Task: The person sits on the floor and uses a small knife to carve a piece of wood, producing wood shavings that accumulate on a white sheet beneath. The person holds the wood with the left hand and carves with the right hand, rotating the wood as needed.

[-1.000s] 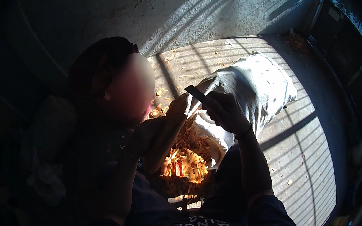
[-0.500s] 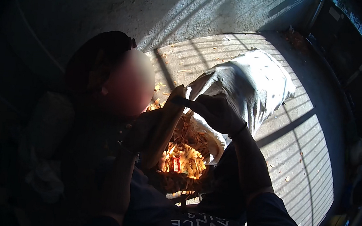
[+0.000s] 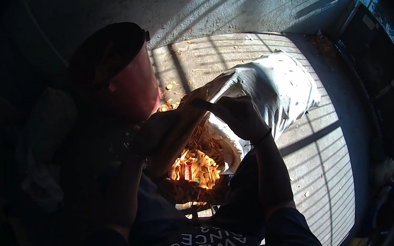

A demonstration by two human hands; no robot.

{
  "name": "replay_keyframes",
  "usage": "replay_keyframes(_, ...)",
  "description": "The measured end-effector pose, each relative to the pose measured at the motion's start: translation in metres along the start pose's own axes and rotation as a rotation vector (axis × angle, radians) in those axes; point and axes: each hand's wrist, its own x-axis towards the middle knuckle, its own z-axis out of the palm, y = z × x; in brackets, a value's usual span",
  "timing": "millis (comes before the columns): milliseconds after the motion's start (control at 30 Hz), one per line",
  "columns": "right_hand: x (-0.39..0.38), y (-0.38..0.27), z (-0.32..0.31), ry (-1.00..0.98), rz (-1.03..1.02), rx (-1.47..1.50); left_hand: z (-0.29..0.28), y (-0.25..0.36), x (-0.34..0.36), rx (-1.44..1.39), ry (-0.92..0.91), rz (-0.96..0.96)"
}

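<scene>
My left hand (image 3: 151, 130), in deep shadow, is closed around a long, thick brownish piece (image 3: 176, 142) that slants up and away to the right. What kind of thing it is, I cannot tell. Near its upper end my right hand (image 3: 242, 118) is closed on a dark, slim tool (image 3: 202, 105), perhaps a knife or peeler. The tool lies against or just over the piece; its handle is hidden in my fist. Beneath both hands, a heap of orange shavings (image 3: 204, 166) catches the sun, with a small red-and-white wrapper (image 3: 188, 171) on it.
A large white sack (image 3: 281, 81) lies on the sunlit floor beyond my right hand. To the left stands a red bucket (image 3: 141, 82) with a dark inside. Round orange bits (image 3: 169, 86) are scattered near it. A rough wall (image 3: 236, 13) closes the far side.
The long piece leans slightly more to the right at its upper end, still in my left hand. My right hand has shifted a little with the tool. The whole view has moved slightly.
</scene>
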Motion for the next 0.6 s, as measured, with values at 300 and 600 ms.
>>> replay_keyframes(300, 0.003, 0.017, 0.003, 0.379, 0.517, 0.773, -0.002, -0.021, 0.012, 0.223, 0.139, 0.365)
replay_keyframes(600, 0.019, -0.004, 0.044, 0.218, 0.649, 0.678, 0.031, -0.004, 0.005, 0.736, 0.457, 0.682)
